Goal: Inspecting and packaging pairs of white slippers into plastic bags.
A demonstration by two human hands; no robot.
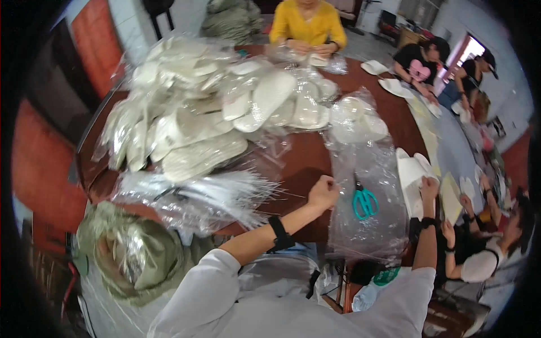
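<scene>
My left hand [324,194] is curled closed at the left edge of a stack of clear plastic bags [369,169]. What its fingers hold, if anything, is hidden. At the table's right side my right hand [429,187] grips a white slipper [411,174] lying beside the bags. Scissors with teal handles [365,204] rest on the bag stack, blades pointing away from me. At the far end of the bags sit white slippers [358,121] in clear plastic.
A big heap of bagged white slippers [197,118] covers the table's left side. Nearer lie thin white strips [220,194] and an open green sack [135,253]. A person in yellow [307,25] handles slippers opposite; several others work along the right.
</scene>
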